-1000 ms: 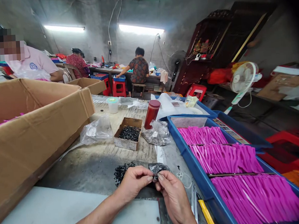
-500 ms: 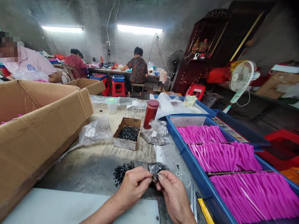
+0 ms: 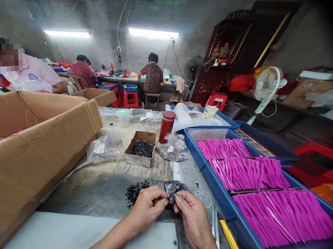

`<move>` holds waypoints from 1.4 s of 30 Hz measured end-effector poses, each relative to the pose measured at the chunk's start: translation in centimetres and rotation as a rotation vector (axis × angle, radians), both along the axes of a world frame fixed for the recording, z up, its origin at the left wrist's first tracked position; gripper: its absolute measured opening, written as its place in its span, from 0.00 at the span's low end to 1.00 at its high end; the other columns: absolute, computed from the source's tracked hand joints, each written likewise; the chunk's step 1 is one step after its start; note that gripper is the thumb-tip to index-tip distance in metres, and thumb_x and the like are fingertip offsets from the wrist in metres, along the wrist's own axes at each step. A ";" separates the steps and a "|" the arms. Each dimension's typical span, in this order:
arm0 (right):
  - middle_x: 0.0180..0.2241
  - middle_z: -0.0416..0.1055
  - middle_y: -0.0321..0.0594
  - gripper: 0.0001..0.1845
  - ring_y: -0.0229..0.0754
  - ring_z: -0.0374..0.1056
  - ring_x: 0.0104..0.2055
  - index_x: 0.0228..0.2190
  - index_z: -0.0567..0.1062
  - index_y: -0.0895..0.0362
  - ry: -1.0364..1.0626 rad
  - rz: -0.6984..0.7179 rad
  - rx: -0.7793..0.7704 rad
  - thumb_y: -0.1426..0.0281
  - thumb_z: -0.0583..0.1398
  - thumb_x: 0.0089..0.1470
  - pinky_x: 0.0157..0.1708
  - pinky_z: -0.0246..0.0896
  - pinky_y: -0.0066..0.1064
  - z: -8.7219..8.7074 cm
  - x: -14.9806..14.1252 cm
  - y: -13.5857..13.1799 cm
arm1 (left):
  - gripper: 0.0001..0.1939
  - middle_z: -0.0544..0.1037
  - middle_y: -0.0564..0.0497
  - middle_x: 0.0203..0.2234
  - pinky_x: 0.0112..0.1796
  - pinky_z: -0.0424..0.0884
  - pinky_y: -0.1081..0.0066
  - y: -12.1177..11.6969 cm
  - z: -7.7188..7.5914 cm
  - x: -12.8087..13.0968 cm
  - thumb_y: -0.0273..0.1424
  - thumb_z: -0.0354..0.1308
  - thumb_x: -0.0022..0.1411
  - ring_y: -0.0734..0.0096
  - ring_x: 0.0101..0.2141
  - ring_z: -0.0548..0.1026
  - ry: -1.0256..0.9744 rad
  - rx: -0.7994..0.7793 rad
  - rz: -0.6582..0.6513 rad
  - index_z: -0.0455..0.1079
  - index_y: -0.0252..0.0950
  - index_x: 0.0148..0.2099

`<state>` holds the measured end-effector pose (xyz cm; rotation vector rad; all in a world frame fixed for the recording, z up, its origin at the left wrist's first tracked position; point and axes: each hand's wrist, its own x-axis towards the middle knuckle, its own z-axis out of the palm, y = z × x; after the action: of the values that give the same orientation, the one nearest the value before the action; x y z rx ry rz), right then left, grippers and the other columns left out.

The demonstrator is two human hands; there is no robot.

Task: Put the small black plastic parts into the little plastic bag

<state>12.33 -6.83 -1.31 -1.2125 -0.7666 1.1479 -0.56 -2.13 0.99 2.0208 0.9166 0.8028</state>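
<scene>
My left hand (image 3: pixel 151 205) and my right hand (image 3: pixel 189 209) meet above the near part of the table, thumbs and forefingers pinched close together. Whatever sits between the fingertips is small and dark, too small to name. Just behind the fingers lies a clear plastic bag (image 3: pixel 174 186) with dark contents. A loose pile of small black pieces (image 3: pixel 135 192) lies beyond my left hand. Farther back, a small cardboard box (image 3: pixel 141 148) holds more small black pieces. A yellow-handled tool (image 3: pixel 229 236) rests to the right of my right hand, near a thin white loop (image 3: pixel 206 197).
A large cardboard box (image 3: pixel 43 147) fills the left. On the right, a blue tray (image 3: pixel 212 181) holds rows of magenta strips (image 3: pixel 285 215). A red canister (image 3: pixel 167 126) and a bag of small metallic pieces (image 3: pixel 172 150) stand mid-table. Several people sit farther back.
The fingertips of both hands have shifted slightly, still pinched close together. The whole view has moved a little; the things on the table stay in place.
</scene>
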 end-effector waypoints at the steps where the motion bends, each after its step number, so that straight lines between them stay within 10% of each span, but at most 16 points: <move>1: 0.16 0.58 0.31 0.12 0.34 0.52 0.21 0.18 0.67 0.59 -0.007 -0.004 0.006 0.63 0.59 0.41 0.23 0.48 0.26 -0.1 0.0 0.0 | 0.09 0.66 0.54 0.17 0.25 0.59 0.79 0.0 0.1 0.0 0.23 0.49 0.51 0.77 0.22 0.64 -0.024 -0.037 0.003 0.68 0.31 0.22; 16: 0.15 0.56 0.30 0.13 0.34 0.51 0.21 0.17 0.66 0.58 0.050 -0.048 0.007 0.62 0.59 0.41 0.23 0.48 0.26 0.2 -0.7 -0.1 | 0.09 0.68 0.52 0.19 0.28 0.61 0.76 0.5 -0.2 -0.1 0.32 0.56 0.49 0.75 0.24 0.65 -0.285 -0.317 -0.042 0.72 0.31 0.24; 42: 0.14 0.55 0.30 0.15 0.33 0.50 0.19 0.16 0.65 0.58 0.171 -0.141 0.000 0.59 0.61 0.37 0.20 0.48 0.26 0.3 -1.8 -0.4 | 0.09 0.74 0.49 0.20 0.29 0.65 0.76 -0.2 -0.1 0.0 0.27 0.52 0.54 0.73 0.25 0.70 -0.213 0.009 -0.015 0.73 0.33 0.28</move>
<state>10.52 -7.20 -1.02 -1.1338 -0.5435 1.1182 -0.52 -2.33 0.90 1.9037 0.7768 0.9942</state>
